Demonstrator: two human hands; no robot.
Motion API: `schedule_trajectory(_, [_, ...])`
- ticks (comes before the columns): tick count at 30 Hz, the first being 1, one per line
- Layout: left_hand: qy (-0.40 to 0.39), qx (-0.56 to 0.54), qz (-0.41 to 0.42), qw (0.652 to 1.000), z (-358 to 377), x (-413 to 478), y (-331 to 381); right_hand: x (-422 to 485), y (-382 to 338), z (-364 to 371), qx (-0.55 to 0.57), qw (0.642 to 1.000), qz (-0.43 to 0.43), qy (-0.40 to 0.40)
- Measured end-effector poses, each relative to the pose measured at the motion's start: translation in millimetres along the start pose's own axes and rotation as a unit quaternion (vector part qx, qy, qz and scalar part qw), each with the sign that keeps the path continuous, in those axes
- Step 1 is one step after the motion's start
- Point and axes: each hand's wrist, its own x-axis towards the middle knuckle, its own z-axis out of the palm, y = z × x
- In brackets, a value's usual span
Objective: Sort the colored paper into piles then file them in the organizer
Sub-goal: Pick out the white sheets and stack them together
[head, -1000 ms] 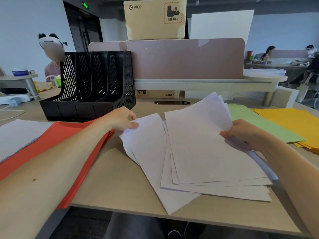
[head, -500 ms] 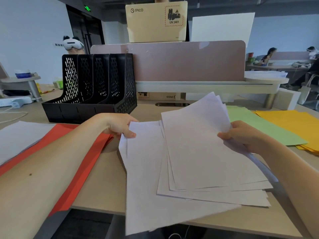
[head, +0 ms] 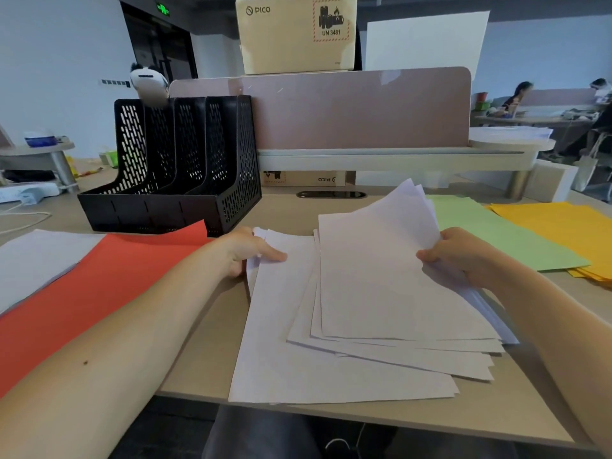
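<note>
- Since the earlier frames, the lowest of the white sheets (head: 364, 293) has swung square to the front edge of the tabletop (head: 205, 342).
- Sorted piles: red paper (head: 99, 286) at left, green paper (head: 496, 233) and yellow paper (head: 563, 226) at right. No paper shows in the black organizer (head: 172, 180) behind.
- Step, as judged: squaring the fanned white pile. Next, knock its edges flush, then file.
- Cardboard box (head: 291, 38) reads "PICO" and "UN 3481".
- Hands: left hand (head: 248, 250) pinches the sheets' far-left corner; right hand (head: 453, 253) grips their right edge.

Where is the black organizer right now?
Head view, back left of the desk: the organizer stands behind the red paper, before the pink divider.
</note>
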Motion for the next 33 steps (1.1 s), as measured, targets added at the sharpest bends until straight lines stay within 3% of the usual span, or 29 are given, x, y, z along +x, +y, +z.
schedule_trajectory(2, [0.016,0.01,0.027,0.999,5.7,-6.6,2.1,1.0,0.7,-0.2,0.01,1.0,0.005,-0.001])
schedule_trajectory(7, [0.172,-0.01,0.134,0.976,18.2,-5.2,-0.9,-5.8,-3.7,1.3,0.041,0.999,-0.008,-0.015])
schedule_trajectory(15, [0.294,0.057,0.178,0.938,16.8,3.5,-5.8,-17.1,-18.6,15.9,0.089,0.993,-0.08,-0.017])
schedule_trajectory(19, [0.276,0.117,0.152,0.942,19.8,5.7,-5.4,-19.4,-28.3,32.2,0.062,0.992,-0.107,-0.012])
schedule_trajectory(22, [0.252,0.073,0.103,0.96,20.9,5.8,-2.9,-16.9,-35.4,45.9,0.022,0.991,-0.129,-0.005])
schedule_trajectory(25, [0.13,-0.048,0.089,0.986,20.1,-1.4,-3.1,-15.1,-44.1,60.2,-0.014,0.989,-0.145,0.013])
schedule_trajectory(28, [-0.022,-0.008,0.092,0.995,9.0,-0.2,-11.1,-13.0,-50.5,72.9,-0.019,0.986,-0.165,-0.002])
schedule_trajectory(29, [-0.026,0.031,0.09,0.995,4.5,4.1,-12.6,-13.2,-51.8,72.8,-0.036,0.984,-0.172,-0.001])
schedule_trajectory(33, [0.084,0.146,0.082,0.982,-13.7,16.2,-11.5,-6.7,-38.3,45.4,-0.161,0.967,-0.195,0.031])
